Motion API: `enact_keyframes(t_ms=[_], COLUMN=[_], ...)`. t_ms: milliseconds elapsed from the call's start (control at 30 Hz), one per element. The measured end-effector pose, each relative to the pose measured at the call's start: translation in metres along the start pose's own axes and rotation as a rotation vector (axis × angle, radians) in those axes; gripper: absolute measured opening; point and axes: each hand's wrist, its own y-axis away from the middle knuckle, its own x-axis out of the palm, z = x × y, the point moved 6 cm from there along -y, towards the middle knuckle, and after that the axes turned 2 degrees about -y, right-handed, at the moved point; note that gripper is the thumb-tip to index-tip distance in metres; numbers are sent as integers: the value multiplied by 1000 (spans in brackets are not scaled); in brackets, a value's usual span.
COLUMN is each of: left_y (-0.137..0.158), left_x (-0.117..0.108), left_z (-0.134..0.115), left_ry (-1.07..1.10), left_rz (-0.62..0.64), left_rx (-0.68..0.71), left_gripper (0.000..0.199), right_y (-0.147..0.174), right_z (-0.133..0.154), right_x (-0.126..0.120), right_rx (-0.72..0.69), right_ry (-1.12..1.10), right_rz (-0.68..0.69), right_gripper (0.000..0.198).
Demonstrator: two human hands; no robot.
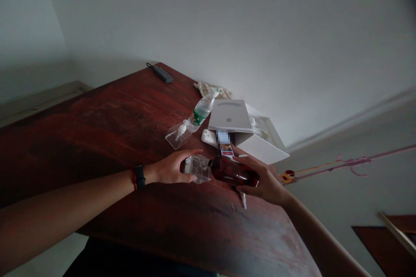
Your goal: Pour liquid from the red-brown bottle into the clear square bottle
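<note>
My left hand (173, 168) is closed round the side of a small clear square container (197, 169). Thumb and fingers sit on opposite sides of it. In my right hand (264, 181) is a dark brown bottle (232, 172), tipped almost level. Its uncapped neck points left and lies at the rim of the clear container. Whether any liquid flows from it I cannot tell. A phone (226, 147) with a lit screen is just behind the brown bottle. Partly hidden under the bottle and right hand, a thin white item (244, 200) lies on the table.
Beyond my hands stand a clear plastic bottle (203, 110) with a green label and a clear case (173, 137) with a white piece. White boxes (229, 114), a white rounded object (209, 137), a cloth (221, 92) and a grey device (162, 73) share the reddish-brown table (107, 121).
</note>
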Motion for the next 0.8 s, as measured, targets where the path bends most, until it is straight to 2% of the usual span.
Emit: enact_keyframes(t_ms=[267, 800], left_y=[-1, -1], left_x=[-1, 0], left_z=[3, 1], left_ry=[-21, -7], left_rz=[-11, -24], left_rx=[-16, 8], left_gripper=[82, 76], right_y=[-3, -7], right_z=[0, 5], right_x=[0, -3], right_rx=[-41, -86], right_ry=[138, 183], right_rz=[96, 134], right_gripper=[77, 92])
